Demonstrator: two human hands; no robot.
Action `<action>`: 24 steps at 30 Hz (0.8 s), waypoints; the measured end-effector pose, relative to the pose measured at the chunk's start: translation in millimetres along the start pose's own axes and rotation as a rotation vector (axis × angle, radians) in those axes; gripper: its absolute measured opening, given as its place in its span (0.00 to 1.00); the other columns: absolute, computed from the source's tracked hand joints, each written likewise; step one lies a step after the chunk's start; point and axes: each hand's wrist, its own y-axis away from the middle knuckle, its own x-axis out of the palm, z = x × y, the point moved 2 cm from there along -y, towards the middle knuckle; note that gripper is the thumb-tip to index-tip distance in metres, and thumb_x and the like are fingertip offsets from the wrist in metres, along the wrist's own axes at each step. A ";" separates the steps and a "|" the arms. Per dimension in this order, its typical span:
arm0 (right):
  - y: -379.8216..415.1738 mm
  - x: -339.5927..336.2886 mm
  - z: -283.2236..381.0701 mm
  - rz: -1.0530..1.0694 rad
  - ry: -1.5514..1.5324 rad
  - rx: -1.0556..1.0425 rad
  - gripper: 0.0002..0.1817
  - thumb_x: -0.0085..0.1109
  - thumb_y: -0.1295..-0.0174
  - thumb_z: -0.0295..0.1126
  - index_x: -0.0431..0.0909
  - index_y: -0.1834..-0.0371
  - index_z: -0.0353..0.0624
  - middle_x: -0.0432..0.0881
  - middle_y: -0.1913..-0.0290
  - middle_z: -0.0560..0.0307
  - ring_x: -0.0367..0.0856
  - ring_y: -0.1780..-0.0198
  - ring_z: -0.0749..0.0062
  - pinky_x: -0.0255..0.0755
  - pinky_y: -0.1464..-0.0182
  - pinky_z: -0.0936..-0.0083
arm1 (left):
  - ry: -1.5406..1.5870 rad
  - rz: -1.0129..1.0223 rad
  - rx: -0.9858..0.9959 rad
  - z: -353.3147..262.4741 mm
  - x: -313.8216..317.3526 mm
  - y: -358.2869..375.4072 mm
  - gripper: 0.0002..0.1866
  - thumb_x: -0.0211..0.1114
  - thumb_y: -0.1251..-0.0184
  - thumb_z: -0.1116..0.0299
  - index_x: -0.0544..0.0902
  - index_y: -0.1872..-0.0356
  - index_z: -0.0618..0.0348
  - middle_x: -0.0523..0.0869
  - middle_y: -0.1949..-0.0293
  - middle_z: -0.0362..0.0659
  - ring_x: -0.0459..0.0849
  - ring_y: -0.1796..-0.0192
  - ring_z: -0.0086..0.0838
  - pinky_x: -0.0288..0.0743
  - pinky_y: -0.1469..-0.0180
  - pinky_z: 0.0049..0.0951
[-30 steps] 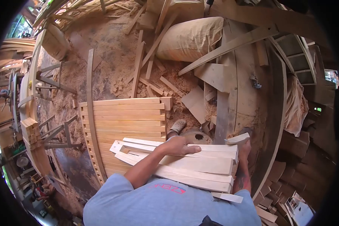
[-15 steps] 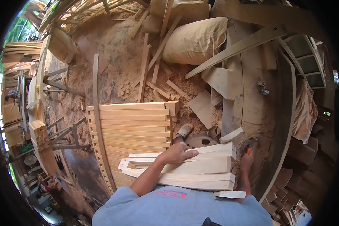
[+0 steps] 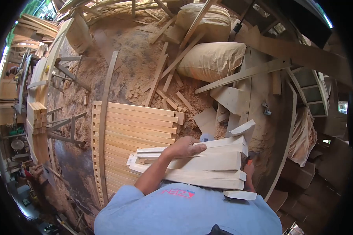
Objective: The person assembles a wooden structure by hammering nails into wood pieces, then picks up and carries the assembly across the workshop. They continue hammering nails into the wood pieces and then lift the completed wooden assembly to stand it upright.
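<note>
A pale wooden piece of several boards (image 3: 202, 161) lies across in front of my chest. My left hand (image 3: 186, 148) rests on its upper board, thumb pointing right and the fingers bent over the far edge, partly hidden. Just past the right end of the boards, my right hand (image 3: 249, 168) is closed on a tool with an orange handle and a dark head (image 3: 254, 155). The boards hide part of that hand, and the tool's exact kind is not clear. A loose wooden block (image 3: 240, 194) sits by the near right corner, and another short piece (image 3: 243, 128) sticks up at the far right corner.
To the left stands a stack of slatted wood (image 3: 137, 129) with a long batten (image 3: 107, 90) across it. A stuffed sack (image 3: 211, 60), a slanted plank (image 3: 243, 75) and offcuts lie ahead amid sawdust. A long bench (image 3: 276, 129) runs along the right.
My view has shifted and tilted, so the surroundings sit differently. My right hand with the tool has come closer to the boards' right end. The left hand keeps its place on the wood.
</note>
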 end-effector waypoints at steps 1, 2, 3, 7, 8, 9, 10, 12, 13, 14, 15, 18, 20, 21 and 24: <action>-2.5 -1.9 3.0 0.044 0.041 0.038 0.15 0.54 0.41 0.32 0.77 0.56 0.31 0.82 0.57 0.32 0.80 0.49 0.36 0.70 0.48 0.50 | 0.035 -0.044 0.009 3.0 -0.4 -0.7 0.32 0.59 0.34 0.36 0.84 0.63 0.63 0.78 0.75 0.39 0.75 0.67 0.24 0.72 0.61 0.30; -19.3 17.9 -25.5 -0.033 0.064 -0.036 0.13 0.54 0.41 0.33 0.78 0.60 0.32 0.82 0.61 0.34 0.81 0.54 0.38 0.72 0.53 0.52 | 0.068 -0.093 0.019 3.1 -3.2 -1.8 0.32 0.59 0.34 0.36 0.84 0.61 0.63 0.79 0.74 0.38 0.75 0.66 0.24 0.72 0.61 0.30; -36.4 38.2 -56.0 -0.113 0.094 -0.108 0.13 0.55 0.40 0.34 0.78 0.63 0.33 0.82 0.66 0.36 0.82 0.60 0.41 0.74 0.58 0.53 | 0.075 -0.120 0.032 -0.9 -8.0 -2.7 0.32 0.59 0.34 0.36 0.84 0.61 0.63 0.79 0.74 0.38 0.75 0.66 0.24 0.72 0.61 0.30; -96.7 5.4 19.8 -0.177 0.047 -0.319 0.12 0.55 0.40 0.35 0.78 0.68 0.34 0.82 0.71 0.38 0.84 0.67 0.44 0.75 0.64 0.55 | 0.028 -0.174 0.076 -13.4 -26.9 -3.0 0.37 0.54 0.35 0.30 0.85 0.65 0.62 0.82 0.74 0.44 0.78 0.67 0.29 0.73 0.59 0.33; -114.3 -17.3 70.2 -0.176 0.018 -0.386 0.12 0.55 0.40 0.35 0.78 0.68 0.34 0.82 0.71 0.38 0.83 0.67 0.44 0.75 0.64 0.55 | 0.016 -0.145 0.037 -15.0 -33.4 -6.4 0.35 0.56 0.34 0.33 0.85 0.62 0.63 0.82 0.72 0.43 0.78 0.64 0.26 0.73 0.58 0.31; -127.5 -43.7 131.7 -0.189 -0.008 -0.474 0.12 0.55 0.40 0.35 0.78 0.68 0.34 0.82 0.71 0.39 0.83 0.67 0.44 0.75 0.64 0.56 | 0.004 -0.115 0.002 -18.3 -42.1 -11.5 0.33 0.58 0.33 0.36 0.86 0.59 0.63 0.82 0.70 0.42 0.77 0.62 0.24 0.73 0.56 0.29; -149.0 -67.0 190.9 -0.207 -0.038 -0.579 0.12 0.55 0.40 0.35 0.78 0.68 0.34 0.82 0.71 0.39 0.83 0.68 0.45 0.75 0.65 0.56 | 0.003 -0.135 0.011 -22.6 -51.1 -16.2 0.33 0.58 0.33 0.36 0.86 0.59 0.63 0.82 0.70 0.42 0.77 0.62 0.24 0.73 0.56 0.29; -184.8 -108.7 310.1 -0.233 -0.058 -0.763 0.12 0.55 0.40 0.35 0.78 0.68 0.34 0.82 0.72 0.39 0.83 0.68 0.45 0.75 0.65 0.56 | 0.037 -0.166 -0.004 -28.7 -66.1 -25.3 0.34 0.57 0.32 0.36 0.85 0.61 0.64 0.81 0.72 0.41 0.77 0.64 0.24 0.73 0.59 0.29; -201.7 -124.4 366.4 -0.231 -0.047 -0.836 0.12 0.55 0.40 0.35 0.78 0.68 0.34 0.82 0.72 0.39 0.83 0.68 0.45 0.75 0.65 0.56 | 0.045 -0.171 -0.035 -29.9 -75.2 -33.0 0.34 0.56 0.31 0.36 0.85 0.63 0.64 0.81 0.73 0.41 0.77 0.65 0.24 0.72 0.60 0.30; -216.2 -137.0 418.3 -0.232 -0.023 -0.894 0.12 0.55 0.40 0.35 0.78 0.69 0.34 0.82 0.72 0.39 0.83 0.68 0.46 0.75 0.65 0.56 | 0.049 -0.180 -0.038 -29.8 -84.6 -42.9 0.34 0.56 0.31 0.36 0.85 0.63 0.64 0.81 0.73 0.41 0.77 0.65 0.24 0.72 0.60 0.30; -231.6 -145.3 466.3 -0.212 0.016 -0.931 0.12 0.55 0.40 0.35 0.78 0.69 0.35 0.82 0.72 0.39 0.83 0.69 0.46 0.75 0.66 0.56 | 0.068 -0.239 0.004 -30.9 -95.8 -54.5 0.33 0.56 0.30 0.36 0.84 0.64 0.64 0.80 0.74 0.40 0.76 0.66 0.24 0.72 0.61 0.30; -259.8 -150.7 577.8 -0.083 0.198 -0.942 0.12 0.56 0.40 0.35 0.77 0.69 0.35 0.81 0.73 0.40 0.82 0.69 0.47 0.75 0.66 0.57 | 0.076 -0.239 0.026 -53.2 -137.5 -87.0 0.33 0.56 0.30 0.37 0.83 0.65 0.65 0.79 0.75 0.39 0.74 0.67 0.24 0.71 0.61 0.30; -286.0 -143.4 604.9 0.050 0.348 -0.882 0.12 0.56 0.40 0.35 0.77 0.69 0.35 0.81 0.73 0.40 0.82 0.70 0.47 0.74 0.67 0.57 | 0.056 -0.163 -0.016 -68.9 -161.0 -98.3 0.33 0.56 0.29 0.38 0.83 0.64 0.65 0.78 0.76 0.39 0.74 0.67 0.24 0.71 0.61 0.29; -291.0 -140.8 617.4 0.093 0.402 -0.859 0.12 0.56 0.40 0.35 0.77 0.69 0.35 0.81 0.73 0.40 0.82 0.70 0.47 0.74 0.67 0.57 | 0.060 -0.178 0.065 -78.7 -175.1 -106.3 0.33 0.55 0.30 0.37 0.83 0.65 0.65 0.77 0.76 0.39 0.73 0.68 0.23 0.71 0.62 0.29; -298.0 -133.6 632.7 0.156 0.477 -0.842 0.12 0.56 0.40 0.36 0.77 0.70 0.35 0.81 0.74 0.41 0.82 0.71 0.48 0.74 0.68 0.58 | 0.130 -0.219 0.159 -78.6 -197.1 -130.6 0.35 0.55 0.31 0.34 0.81 0.68 0.65 0.74 0.78 0.38 0.71 0.70 0.22 0.69 0.65 0.29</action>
